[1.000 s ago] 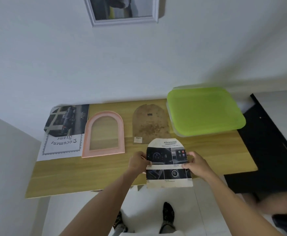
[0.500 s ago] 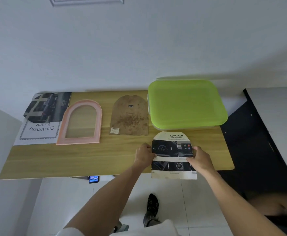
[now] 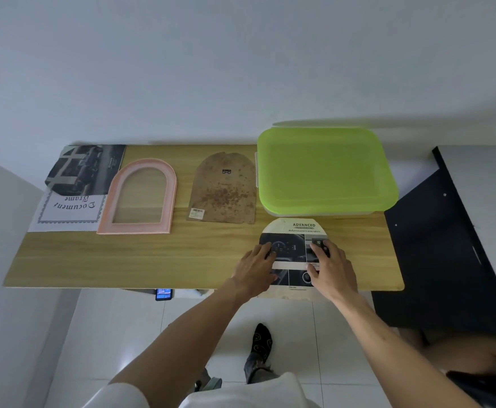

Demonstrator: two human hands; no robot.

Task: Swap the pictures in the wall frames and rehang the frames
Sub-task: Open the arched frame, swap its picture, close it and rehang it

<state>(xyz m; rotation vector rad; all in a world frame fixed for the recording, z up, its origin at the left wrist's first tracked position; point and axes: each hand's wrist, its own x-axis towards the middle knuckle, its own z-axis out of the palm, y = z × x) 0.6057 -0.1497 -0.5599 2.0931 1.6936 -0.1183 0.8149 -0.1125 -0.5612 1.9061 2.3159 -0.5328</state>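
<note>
An arch-shaped printed picture (image 3: pixel 292 245) lies flat on the wooden table (image 3: pixel 123 260), its lower edge hanging over the table's front edge. My left hand (image 3: pixel 254 267) rests on its left side with fingers spread. My right hand (image 3: pixel 330 267) presses flat on its right side. A pink arched frame (image 3: pixel 140 195), with nothing in it, lies on the table at the left. The brown arched backing board (image 3: pixel 223 189) lies beside it in the middle. A dark car picture (image 3: pixel 87 166) overlaps a "Document Frame" sheet (image 3: pixel 70 209) at the far left.
A box with a lime green lid (image 3: pixel 324 169) stands at the table's back right, just behind the picture. A black board (image 3: pixel 446 245) leans at the right. A phone (image 3: pixel 164 294) shows below the table's front edge. The white wall rises behind.
The picture went from held by its sides at the front edge to lying flat on the table. Both hands moved onto its top. The view dropped, and the wall frame left the picture.
</note>
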